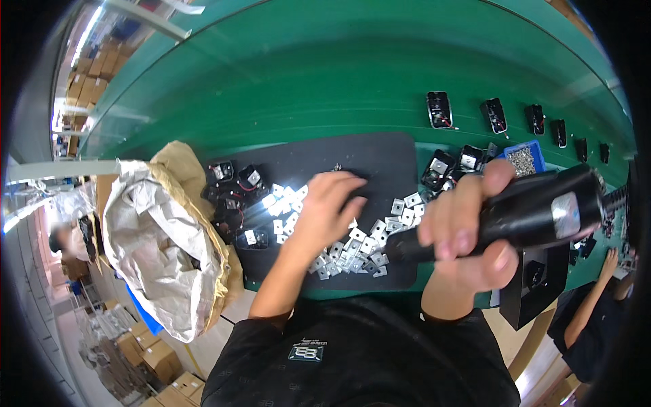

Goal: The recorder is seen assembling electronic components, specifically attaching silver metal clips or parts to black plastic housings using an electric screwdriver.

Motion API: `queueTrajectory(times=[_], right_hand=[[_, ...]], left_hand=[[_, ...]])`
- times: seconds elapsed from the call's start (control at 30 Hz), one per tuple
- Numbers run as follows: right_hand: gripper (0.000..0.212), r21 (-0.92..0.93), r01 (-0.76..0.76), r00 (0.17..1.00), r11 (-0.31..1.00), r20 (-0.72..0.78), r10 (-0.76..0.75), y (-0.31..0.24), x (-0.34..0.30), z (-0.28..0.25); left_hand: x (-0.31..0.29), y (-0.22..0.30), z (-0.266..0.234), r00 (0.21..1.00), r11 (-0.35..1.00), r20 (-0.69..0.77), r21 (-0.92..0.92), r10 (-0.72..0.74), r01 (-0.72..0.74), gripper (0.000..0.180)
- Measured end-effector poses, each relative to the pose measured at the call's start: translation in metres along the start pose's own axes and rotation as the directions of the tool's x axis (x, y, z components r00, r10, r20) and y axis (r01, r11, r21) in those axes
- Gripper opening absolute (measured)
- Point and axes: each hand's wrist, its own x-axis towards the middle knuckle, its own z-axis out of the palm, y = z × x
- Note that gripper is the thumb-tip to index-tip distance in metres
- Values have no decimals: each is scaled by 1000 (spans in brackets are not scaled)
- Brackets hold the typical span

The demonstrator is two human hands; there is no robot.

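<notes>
My right hand (468, 230) is wrapped around a black electric screwdriver (536, 210), held sideways above the bench with its narrow end to the left and its coiled cord at the right. My left hand (329, 207) hovers over the black mat (383, 152), thumb and fingertips apart, with nothing visible between them. Just beyond its fingers lies a small cluster of metal bits (338, 167), too small to make out. Loose square metal plates (352, 251), each with a hole, are scattered under and beside both hands.
Black housings with wires (241, 190) sit left of the plates, others (439, 166) at the right. More housings (439, 110) line the green conveyor (305, 88). A blue tray of screws (522, 159), a black box (536, 285) and a lined sack (163, 251) flank me. Another person's arm (590, 305) works at far right.
</notes>
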Motion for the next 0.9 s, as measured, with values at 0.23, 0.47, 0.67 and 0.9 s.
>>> queueTrajectory(times=[0.23,0.47,0.67,0.9], right_hand=[[55,-161,88,979,983,-169,-115,28,14,1],[46,-490,171,934,855,-194,-298,64,-1,9],[44,-636,272,911,722,-72,-407,105,-12,-3],[69,-622,339,922,706,69,-382,128,-15,-22]], left_hand=[[-44,-14,-22,992,1000,122,-23,15,-13,26],[-45,-23,-17,962,997,262,-47,79,-69,28],[-50,-30,-10,980,996,191,-88,50,-34,20],[-63,-46,-10,982,981,162,-180,96,-66,17]])
